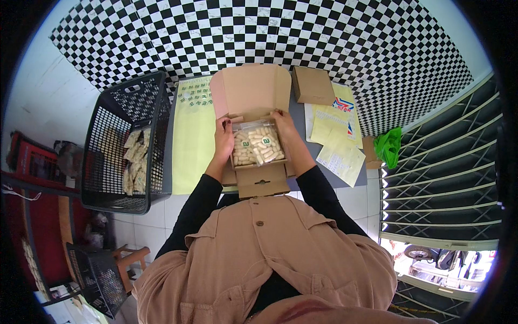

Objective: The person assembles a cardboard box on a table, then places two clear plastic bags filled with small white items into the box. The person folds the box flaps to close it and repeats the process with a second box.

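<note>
Before me stands an unfolded cardboard mailer box (256, 90), its lid raised at the back and its front flap folded down towards my body. Inside lie clear plastic packets of cream-coloured capsules (268, 152), two of them showing a round sticker with green marks. My left hand (223, 139) grips the box at its left rear side, thumb and fingers near a small side flap. At the right rear corner, my right hand (284, 124) holds the opposite wall. Fingers partly hide both upper edges.
A black plastic crate (156, 133) with more capsule packets (136, 162) stands left. Beside the box lies yellow sheeting (190, 150) with a sticker sheet (195, 92) on it. A closed cardboard box (313, 86) and printed papers (340, 164) lie right, near a green plastic bag (387, 146).
</note>
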The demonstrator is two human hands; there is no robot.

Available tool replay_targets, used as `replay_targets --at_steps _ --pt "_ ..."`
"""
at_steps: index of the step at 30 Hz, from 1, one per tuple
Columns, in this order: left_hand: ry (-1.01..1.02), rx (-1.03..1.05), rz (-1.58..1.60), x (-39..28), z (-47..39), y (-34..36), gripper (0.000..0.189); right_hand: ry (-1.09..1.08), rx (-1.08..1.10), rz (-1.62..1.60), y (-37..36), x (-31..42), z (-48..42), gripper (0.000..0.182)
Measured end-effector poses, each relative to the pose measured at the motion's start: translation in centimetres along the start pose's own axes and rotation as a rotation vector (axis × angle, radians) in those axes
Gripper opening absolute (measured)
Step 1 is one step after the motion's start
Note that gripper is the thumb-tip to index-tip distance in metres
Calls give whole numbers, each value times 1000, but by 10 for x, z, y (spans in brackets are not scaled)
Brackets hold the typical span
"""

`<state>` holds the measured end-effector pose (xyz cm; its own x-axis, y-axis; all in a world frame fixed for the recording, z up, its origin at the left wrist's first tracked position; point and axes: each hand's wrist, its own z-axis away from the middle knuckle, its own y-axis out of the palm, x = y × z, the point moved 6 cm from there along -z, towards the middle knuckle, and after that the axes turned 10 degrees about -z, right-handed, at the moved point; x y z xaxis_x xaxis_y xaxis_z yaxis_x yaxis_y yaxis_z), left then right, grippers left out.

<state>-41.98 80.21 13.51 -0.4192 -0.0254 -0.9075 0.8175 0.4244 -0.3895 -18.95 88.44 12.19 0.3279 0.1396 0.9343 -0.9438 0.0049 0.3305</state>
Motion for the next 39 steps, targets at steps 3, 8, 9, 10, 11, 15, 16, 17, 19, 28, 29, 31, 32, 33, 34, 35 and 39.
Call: replay_targets --at_steps 3,8,9,10,11,15,16,17,19,28,29,31,32,33,34,35,39 --pt "-20 -45 157 -1 1 2 25 -96 -35 -5 -4 -1 1 32" --pt "7 0 177 -1 0 2 32 -128 -52 71 3 14 22 37" --pt "8 8 76 1 -2 3 35 -93 -61 77 1 19 26 39" --pt "10 15 -24 4 -3 5 37 -57 -70 83 1 22 29 42" --pt "23 22 -57 6 -5 5 38 -43 -56 58 2 25 32 43" --pt "19 55 -61 4 -7 10 40 18 -21 -151 -4 32 40 47" --pt "6 63 -36 2 -7 9 40 33 -14 -238 -4 32 42 48" --pt "25 62 -20 1 -8 12 40 11 -30 -185 -5 33 44 48" --pt "64 39 -2 10 -16 12 40 -28 -41 -87 12 38 50 47" --pt "-25 215 130 -3 -41 3 31 -168 -119 137 5 29 51 43" --pt "-63 246 156 3 -42 4 31 -174 -121 155 6 29 52 42" --pt "-23 184 242 4 -41 5 29 -189 -135 190 3 24 50 40" --pt "-4 152 285 5 -42 5 28 -176 -110 214 3 21 47 41" --pt "-16 165 261 5 -41 6 28 -161 -88 241 2 20 44 42" --pt "-28 177 237 5 -42 7 27 -146 -65 268 2 18 43 43" --pt "-39 189 214 6 -42 7 27 -141 -69 253 0 15 44 46" --pt "17 155 257 3 -42 5 26 -131 -82 202 20 29 61 66"
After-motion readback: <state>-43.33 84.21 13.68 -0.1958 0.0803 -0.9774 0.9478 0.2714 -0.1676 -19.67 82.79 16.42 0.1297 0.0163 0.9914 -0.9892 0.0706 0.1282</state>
